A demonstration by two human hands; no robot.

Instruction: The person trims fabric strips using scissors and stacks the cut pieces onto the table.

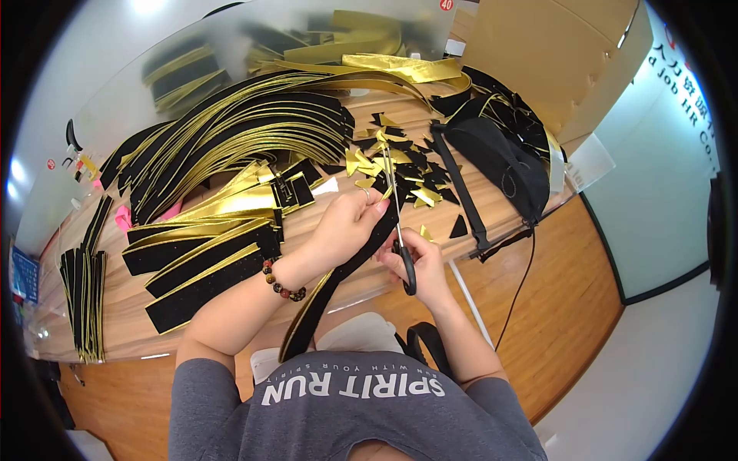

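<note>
My left hand (350, 227), a beaded bracelet on its wrist, pinches the end of a black strip with a gold edge (315, 311), which hangs down toward my lap. Black-handled scissors (410, 270) are in my right hand (423, 267), close to the right of my left hand. Their blades point away from me, beside the strip's end; whether they touch it is unclear. Small black and gold cut pieces (427, 173) lie scattered on the wooden table (369, 286) beyond both hands.
Long black and gold strips (238, 131) cover the table's back left, with folded strips (207, 276) nearer. A small bundle (83, 303) lies far left. At the right are a black pouch (500, 165) and its strap; behind stands a cardboard box (550, 61).
</note>
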